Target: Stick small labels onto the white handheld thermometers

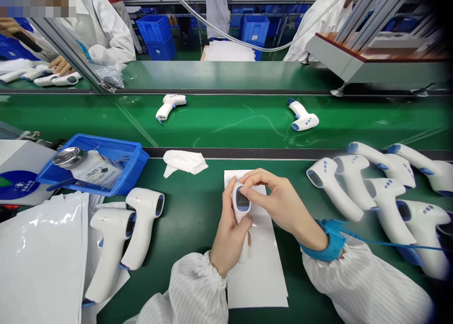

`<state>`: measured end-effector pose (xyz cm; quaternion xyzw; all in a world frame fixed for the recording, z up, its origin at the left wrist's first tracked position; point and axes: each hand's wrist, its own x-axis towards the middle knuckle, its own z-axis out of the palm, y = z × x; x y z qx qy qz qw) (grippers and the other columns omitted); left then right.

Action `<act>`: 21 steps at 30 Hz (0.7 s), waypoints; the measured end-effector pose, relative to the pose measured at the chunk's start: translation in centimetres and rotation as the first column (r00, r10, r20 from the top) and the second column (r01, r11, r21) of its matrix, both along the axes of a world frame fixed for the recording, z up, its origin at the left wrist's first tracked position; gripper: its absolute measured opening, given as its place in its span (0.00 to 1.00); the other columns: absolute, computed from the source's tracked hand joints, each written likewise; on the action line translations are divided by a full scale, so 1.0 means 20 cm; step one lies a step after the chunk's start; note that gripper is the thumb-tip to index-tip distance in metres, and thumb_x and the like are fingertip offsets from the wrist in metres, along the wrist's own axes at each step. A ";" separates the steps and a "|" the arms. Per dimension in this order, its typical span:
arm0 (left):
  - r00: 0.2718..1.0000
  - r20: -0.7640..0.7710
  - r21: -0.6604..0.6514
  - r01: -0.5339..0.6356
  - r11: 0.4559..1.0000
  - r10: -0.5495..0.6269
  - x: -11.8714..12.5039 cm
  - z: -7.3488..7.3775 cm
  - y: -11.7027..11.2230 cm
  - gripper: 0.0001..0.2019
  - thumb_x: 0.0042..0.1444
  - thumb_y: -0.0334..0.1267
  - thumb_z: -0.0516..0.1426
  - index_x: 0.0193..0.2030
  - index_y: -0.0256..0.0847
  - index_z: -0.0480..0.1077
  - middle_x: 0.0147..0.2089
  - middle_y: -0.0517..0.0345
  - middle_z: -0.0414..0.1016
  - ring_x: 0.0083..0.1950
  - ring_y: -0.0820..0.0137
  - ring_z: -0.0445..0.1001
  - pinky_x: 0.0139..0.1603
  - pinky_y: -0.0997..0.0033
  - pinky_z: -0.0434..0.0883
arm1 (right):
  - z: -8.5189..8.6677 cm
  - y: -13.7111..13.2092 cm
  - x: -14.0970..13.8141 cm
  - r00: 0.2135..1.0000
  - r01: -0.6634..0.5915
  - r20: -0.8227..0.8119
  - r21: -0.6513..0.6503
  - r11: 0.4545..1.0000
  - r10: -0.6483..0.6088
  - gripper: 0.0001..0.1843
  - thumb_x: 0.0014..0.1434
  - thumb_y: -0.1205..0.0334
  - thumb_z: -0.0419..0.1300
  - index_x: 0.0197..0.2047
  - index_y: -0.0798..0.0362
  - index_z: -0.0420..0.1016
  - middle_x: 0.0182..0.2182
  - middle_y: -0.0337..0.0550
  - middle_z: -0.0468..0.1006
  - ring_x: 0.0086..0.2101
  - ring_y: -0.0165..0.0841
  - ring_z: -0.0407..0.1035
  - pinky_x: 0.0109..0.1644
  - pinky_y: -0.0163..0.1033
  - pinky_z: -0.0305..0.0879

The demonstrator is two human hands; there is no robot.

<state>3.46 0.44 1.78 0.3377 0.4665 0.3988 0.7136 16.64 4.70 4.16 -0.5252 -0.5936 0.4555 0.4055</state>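
Note:
My left hand (230, 236) is wrapped round a white thermometer gun (241, 202), held upright with its dark screen facing me. My right hand (274, 203) reaches over from the right, its fingertips pinched on the screen at the gun's head. A blue wrist strap (331, 241) with a cord sits on my right wrist. Both hands hover over a white sheet (258, 272) lying on the green bench.
Several white guns (382, 192) lie at the right, two more (123, 234) at the left on white bags. A blue tray (102, 163) holds a packet. A white cloth (184, 162) lies ahead. Two guns (170, 104) (302, 116) rest on the conveyor. Co-workers stand beyond.

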 end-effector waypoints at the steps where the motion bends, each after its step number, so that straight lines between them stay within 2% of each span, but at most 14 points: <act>1: 1.000 0.006 0.004 0.003 1.000 -0.003 0.00 0.00 0.00 0.40 0.55 0.28 0.54 0.71 0.61 0.44 0.71 0.53 0.56 0.21 0.83 0.65 0.22 0.72 0.68 | 0.00 0.00 0.00 1.000 0.004 0.004 0.002 1.000 -0.004 0.05 0.56 0.61 0.62 0.28 0.49 0.75 0.38 0.41 0.80 0.43 0.37 0.73 0.51 0.45 0.68; 6: 1.000 0.027 0.006 0.013 1.000 -0.013 -0.01 0.00 0.00 0.41 0.54 0.29 0.54 0.71 0.61 0.44 0.69 0.52 0.60 0.21 0.82 0.65 0.23 0.72 0.68 | 0.00 0.01 0.00 1.000 0.004 0.014 -0.007 1.000 -0.004 0.05 0.55 0.61 0.63 0.28 0.49 0.75 0.38 0.41 0.80 0.42 0.37 0.74 0.51 0.45 0.69; 12: 0.999 0.040 0.014 0.026 1.000 -0.026 -0.01 0.00 0.00 0.41 0.54 0.29 0.54 0.71 0.61 0.43 0.66 0.52 0.59 0.26 0.78 0.66 0.22 0.72 0.68 | 0.00 0.01 0.01 1.000 0.001 0.018 -0.010 1.000 -0.001 0.05 0.55 0.61 0.62 0.28 0.49 0.75 0.36 0.40 0.80 0.41 0.36 0.74 0.50 0.44 0.69; 18: 0.999 0.034 0.006 0.032 0.999 -0.033 -0.01 0.00 0.00 0.42 0.55 0.30 0.54 0.73 0.58 0.41 0.49 0.54 0.68 0.24 0.77 0.63 0.23 0.72 0.67 | 0.00 0.01 0.01 1.000 -0.001 0.011 -0.011 1.000 0.001 0.05 0.56 0.61 0.62 0.29 0.50 0.75 0.36 0.41 0.80 0.40 0.35 0.74 0.48 0.43 0.69; 21: 0.999 0.040 0.008 0.030 1.000 -0.030 -0.01 0.00 0.00 0.42 0.55 0.30 0.54 0.73 0.57 0.41 0.50 0.53 0.68 0.24 0.76 0.64 0.23 0.72 0.67 | 0.00 0.01 0.01 1.000 0.004 0.007 -0.016 1.000 -0.004 0.05 0.56 0.61 0.62 0.29 0.50 0.75 0.36 0.41 0.80 0.40 0.35 0.74 0.47 0.42 0.69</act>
